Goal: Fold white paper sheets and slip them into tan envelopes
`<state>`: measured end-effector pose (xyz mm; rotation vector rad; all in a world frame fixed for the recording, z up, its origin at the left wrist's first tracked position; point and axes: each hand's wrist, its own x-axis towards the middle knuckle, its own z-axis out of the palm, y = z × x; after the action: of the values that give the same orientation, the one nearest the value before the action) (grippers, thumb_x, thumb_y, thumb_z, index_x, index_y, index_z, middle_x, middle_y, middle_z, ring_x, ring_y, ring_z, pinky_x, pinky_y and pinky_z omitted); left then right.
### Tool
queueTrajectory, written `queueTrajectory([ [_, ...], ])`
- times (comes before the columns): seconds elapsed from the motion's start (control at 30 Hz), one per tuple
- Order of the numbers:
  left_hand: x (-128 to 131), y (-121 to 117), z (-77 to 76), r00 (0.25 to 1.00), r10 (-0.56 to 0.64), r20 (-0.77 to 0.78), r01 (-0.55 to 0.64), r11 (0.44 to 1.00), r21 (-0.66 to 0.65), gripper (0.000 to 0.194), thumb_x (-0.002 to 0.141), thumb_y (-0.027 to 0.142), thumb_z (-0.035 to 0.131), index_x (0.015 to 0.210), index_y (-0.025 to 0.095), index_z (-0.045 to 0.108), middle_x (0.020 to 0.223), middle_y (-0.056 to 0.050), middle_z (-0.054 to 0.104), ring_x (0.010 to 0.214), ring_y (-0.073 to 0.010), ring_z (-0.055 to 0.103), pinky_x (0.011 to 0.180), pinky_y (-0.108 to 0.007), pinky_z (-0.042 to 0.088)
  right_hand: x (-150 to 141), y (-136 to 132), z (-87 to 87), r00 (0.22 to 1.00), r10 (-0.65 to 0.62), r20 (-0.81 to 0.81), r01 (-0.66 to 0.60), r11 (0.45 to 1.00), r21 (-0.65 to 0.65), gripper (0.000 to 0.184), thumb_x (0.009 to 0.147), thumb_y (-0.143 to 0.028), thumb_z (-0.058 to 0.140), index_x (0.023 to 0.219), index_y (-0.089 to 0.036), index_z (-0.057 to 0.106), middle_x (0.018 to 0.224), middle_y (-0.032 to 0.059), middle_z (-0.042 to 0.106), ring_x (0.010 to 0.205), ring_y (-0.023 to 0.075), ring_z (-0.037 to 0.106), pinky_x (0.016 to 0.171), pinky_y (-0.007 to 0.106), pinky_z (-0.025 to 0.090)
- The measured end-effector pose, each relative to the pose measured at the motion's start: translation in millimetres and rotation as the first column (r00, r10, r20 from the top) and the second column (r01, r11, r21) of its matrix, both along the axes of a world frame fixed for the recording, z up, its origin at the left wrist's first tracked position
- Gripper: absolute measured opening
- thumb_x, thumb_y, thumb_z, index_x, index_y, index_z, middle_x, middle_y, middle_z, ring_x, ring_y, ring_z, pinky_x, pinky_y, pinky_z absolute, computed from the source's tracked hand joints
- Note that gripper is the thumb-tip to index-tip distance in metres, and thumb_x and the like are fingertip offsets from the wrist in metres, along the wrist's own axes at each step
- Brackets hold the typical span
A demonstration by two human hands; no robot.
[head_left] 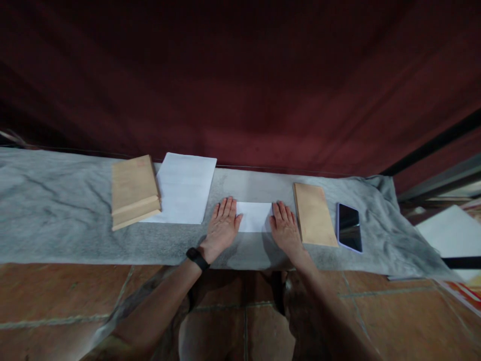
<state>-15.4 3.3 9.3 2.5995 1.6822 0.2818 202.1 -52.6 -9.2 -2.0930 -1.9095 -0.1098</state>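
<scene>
A small white piece of paper, apparently folded, lies flat on the grey cloth in front of me. My left hand rests palm down over its left end, fingers stretched out and pointing away from me. Over the right end lies my right hand, also flat, with its fingers extended. Both ends of the paper are partly hidden under the hands. Just right of my right hand is a stack of brown envelopes. Left of my left hand sits a stack of white paper sheets.
More brown envelopes overlap the left edge of the white sheets. A phone with a purple case lies at the right. Grey cloth covers the narrow table, and a dark red curtain hangs behind it.
</scene>
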Motion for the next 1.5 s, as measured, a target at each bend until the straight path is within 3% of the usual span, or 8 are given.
queueTrajectory([
  [0.27, 11, -5, 5.0, 0.984, -0.152, 0.090, 0.153, 0.988, 0.001, 0.060, 0.107, 0.039, 0.022, 0.156, 0.007, 0.035, 0.164, -0.015, 0.034, 0.156, -0.0243, 0.022, 0.128, -0.045, 0.023, -18, 8, 6.0, 0.996, 0.068, -0.054, -0.066, 0.997, 0.025, 0.055, 0.106, -0.033, 0.030, 0.156, -0.012, 0.040, 0.163, 0.0152, 0.038, 0.152, 0.0289, 0.031, 0.120, 0.051, 0.032],
  [0.43, 20, -11, 2.7, 0.975, -0.198, 0.101, 0.201, 0.979, -0.018, 0.058, 0.107, 0.037, 0.022, 0.154, 0.006, 0.038, 0.163, -0.016, 0.036, 0.156, -0.0241, 0.022, 0.128, -0.046, 0.023, -33, 7, 5.9, 0.990, 0.134, -0.050, -0.135, 0.990, -0.032, 0.054, 0.106, -0.032, 0.031, 0.154, -0.012, 0.043, 0.164, 0.0125, 0.037, 0.152, 0.0280, 0.033, 0.121, 0.049, 0.031],
  [1.5, 18, -8, -3.8, 0.986, -0.165, 0.019, 0.165, 0.986, 0.009, 0.059, 0.107, 0.038, 0.028, 0.156, 0.007, 0.037, 0.165, -0.015, 0.034, 0.156, -0.0248, 0.024, 0.128, -0.045, 0.020, -29, 4, 2.5, 0.990, 0.138, 0.012, -0.138, 0.990, -0.032, 0.053, 0.108, -0.035, 0.033, 0.154, -0.012, 0.043, 0.161, 0.0142, 0.040, 0.150, 0.0291, 0.036, 0.122, 0.049, 0.028],
])
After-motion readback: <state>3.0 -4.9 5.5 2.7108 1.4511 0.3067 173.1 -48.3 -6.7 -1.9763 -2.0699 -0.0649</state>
